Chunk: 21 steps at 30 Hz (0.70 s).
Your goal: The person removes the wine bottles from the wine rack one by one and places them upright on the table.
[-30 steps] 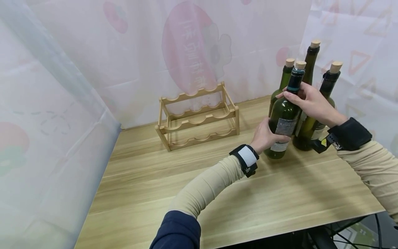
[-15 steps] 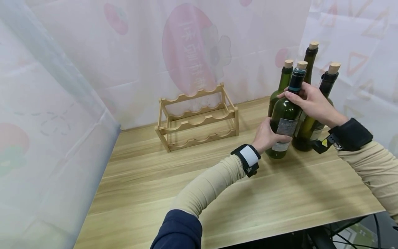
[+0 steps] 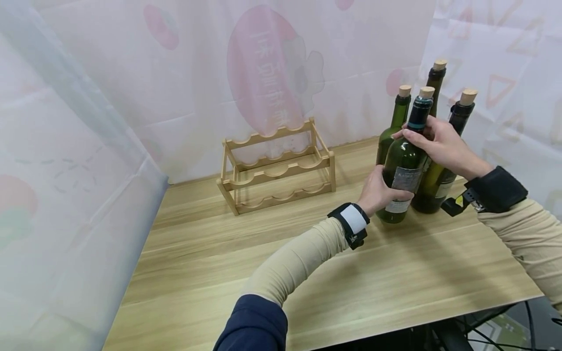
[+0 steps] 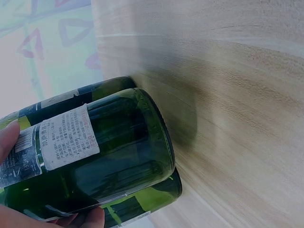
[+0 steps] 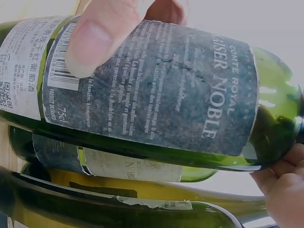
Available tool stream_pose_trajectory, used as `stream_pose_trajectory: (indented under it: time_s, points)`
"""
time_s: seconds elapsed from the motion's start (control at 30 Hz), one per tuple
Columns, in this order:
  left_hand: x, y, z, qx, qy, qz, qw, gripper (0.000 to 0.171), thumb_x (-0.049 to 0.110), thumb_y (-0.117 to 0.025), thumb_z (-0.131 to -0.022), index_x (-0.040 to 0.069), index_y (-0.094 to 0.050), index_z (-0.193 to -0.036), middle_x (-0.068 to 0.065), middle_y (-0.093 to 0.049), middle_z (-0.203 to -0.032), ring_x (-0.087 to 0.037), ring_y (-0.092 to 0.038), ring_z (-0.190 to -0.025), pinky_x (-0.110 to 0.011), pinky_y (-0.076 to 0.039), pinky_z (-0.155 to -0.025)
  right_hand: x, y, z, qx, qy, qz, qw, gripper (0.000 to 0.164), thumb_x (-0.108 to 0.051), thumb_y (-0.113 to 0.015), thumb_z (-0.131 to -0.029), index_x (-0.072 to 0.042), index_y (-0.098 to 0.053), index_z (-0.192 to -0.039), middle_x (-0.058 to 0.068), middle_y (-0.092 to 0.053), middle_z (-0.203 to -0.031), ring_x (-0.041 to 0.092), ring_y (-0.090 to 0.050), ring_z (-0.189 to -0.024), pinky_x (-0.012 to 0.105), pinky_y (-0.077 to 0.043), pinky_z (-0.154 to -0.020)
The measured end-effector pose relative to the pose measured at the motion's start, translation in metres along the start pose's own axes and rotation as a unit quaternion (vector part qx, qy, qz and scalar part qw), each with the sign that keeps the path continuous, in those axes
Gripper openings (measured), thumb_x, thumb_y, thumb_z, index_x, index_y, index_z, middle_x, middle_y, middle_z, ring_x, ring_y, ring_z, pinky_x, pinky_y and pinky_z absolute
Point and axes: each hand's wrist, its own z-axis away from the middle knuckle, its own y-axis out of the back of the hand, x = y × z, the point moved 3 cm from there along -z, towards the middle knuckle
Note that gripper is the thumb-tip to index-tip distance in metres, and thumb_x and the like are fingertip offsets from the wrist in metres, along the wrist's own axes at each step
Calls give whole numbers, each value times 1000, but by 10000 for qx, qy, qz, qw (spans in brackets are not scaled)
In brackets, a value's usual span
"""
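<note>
A dark green wine bottle [image 3: 401, 161] with a cork stands in front of a group of bottles on the right of the table, leaning slightly. My left hand [image 3: 381, 192] grips its lower body, thumb across the label. At the shoulder and neck, my right hand [image 3: 443, 146] holds the same bottle. The left wrist view shows the bottle's base [image 4: 142, 137] close to the tabletop. In the right wrist view its dark label [image 5: 156, 95] faces up, with the left thumb [image 5: 95, 40] over the barcode and right-hand fingers [image 5: 285, 190] at the shoulder.
Behind the held bottle stand a green corked bottle [image 3: 397, 119], a tall dark one [image 3: 435, 80] and a yellowish-green one [image 3: 432, 187]. A two-level wooden wine rack [image 3: 281, 175] sits near the back curtain [image 3: 197, 87]. The table's front edge [image 3: 421, 319] runs below the arms.
The held bottle and both hands have shifted slightly right relative to the other bottles. Both grips look the same, and the head view has turned a little.
</note>
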Motion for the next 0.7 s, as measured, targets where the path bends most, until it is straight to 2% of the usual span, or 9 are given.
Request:
stream_pose_trajectory:
  time_s: [0.7]
  points:
    - [2,-8,-4,102,22,-117,9999,70,28,-89,-68,15,-50,-124,3,-62,-116,-7,-59,-102,-20,-49,-86,5,6,2,43,-176,69,9998,31,-24,-54,-99,-6,-53,-124,-23,-68,-105,-10,-59,-99,7,-43,-79]
